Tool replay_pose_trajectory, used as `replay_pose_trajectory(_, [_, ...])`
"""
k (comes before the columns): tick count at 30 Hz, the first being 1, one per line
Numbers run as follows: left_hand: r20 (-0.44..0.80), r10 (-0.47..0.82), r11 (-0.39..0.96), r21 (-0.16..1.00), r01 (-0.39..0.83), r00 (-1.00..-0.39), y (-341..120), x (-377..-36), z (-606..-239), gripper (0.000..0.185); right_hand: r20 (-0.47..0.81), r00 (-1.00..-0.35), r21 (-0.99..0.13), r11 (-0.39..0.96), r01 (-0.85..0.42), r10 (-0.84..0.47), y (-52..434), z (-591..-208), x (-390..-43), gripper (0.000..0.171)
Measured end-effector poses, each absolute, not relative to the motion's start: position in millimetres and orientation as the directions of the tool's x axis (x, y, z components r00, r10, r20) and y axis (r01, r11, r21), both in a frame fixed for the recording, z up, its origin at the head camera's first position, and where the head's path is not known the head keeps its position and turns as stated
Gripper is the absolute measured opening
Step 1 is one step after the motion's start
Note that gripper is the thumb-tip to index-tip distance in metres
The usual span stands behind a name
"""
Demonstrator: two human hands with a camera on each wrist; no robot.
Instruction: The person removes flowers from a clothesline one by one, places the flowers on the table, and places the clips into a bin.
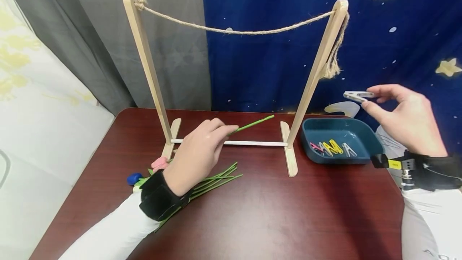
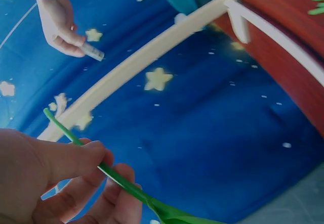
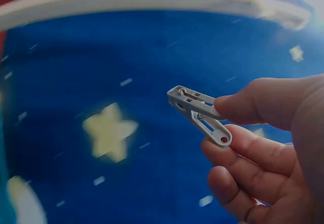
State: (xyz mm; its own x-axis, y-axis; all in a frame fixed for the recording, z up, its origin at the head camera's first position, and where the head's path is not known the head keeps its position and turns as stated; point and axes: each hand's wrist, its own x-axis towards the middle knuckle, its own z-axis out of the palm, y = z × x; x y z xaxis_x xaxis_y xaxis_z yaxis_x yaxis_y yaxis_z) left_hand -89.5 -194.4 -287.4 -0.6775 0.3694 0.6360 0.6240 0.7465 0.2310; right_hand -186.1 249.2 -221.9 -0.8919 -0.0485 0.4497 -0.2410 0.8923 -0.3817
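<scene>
My left hand (image 1: 202, 149) pinches a green artificial flower stem (image 1: 255, 122) between thumb and fingers, above the table. In the left wrist view a leaf (image 2: 177, 215) branches from this stem (image 2: 126, 184); no blossom shows there. On the right, my right hand (image 1: 408, 111) holds a pale grey clothespin (image 1: 355, 96) in the air by its handles, the thumb on one and fingers under the other (image 3: 200, 114). Beneath the left forearm lie more flower stems (image 1: 216, 180), with a pink blossom (image 1: 160, 163) and a blue blossom (image 1: 134, 178) at their left ends.
A wooden stand with a left post (image 1: 149, 63) and right post (image 1: 319, 71) carries a sagging twine rope (image 1: 249, 33). Several clothespins (image 1: 333, 147), pink, yellow and white, lie in a teal bin (image 1: 343, 122) on the table (image 1: 288, 216). Grey and blue curtains (image 1: 267, 71) hang behind.
</scene>
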Motion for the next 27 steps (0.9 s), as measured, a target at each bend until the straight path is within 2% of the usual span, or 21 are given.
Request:
replay_pose_trajectory(4, [0.603, 0.381, 0.784, 0.191, 0.59, -0.701, -208.7, -83.8, -305.2, 0.035, 0.339, -0.939, -0.415, 0.888, -0.197, -0.049, 262.0, -251.6, -201.6, 0.045])
replay_pose_trajectory(9, [0.566, 0.394, 0.823, 0.133, 0.552, -0.724, -222.6, -75.2, -322.6, 0.042, 0.293, -0.953, -0.415, 0.888, -0.195, -0.072, 277.6, -288.9, -219.0, 0.043])
replay_pose_trajectory(14, [0.514, 0.394, 0.855, 0.1, 0.51, -0.762, -230.2, -67.7, -340.9, 0.045, 0.217, -0.975, -0.395, 0.911, -0.12, -0.034, 289.5, -319.3, -226.6, 0.043])
replay_pose_trajectory(19, [0.449, 0.386, 0.876, 0.096, 0.473, -0.806, -233.6, -62.7, -364.0, 0.041, 0.162, -0.987, -0.393, 0.917, -0.063, 0.002, 294.1, -340.8, -229.4, 0.042])
replay_pose_trajectory(27, [0.378, 0.398, 0.888, 0.07, 0.454, -0.836, -233.2, -63.6, -401.6, 0.036, 0.099, -0.994, -0.415, 0.91, -0.001, 0.044, 293.4, -362.5, -230.5, 0.042])
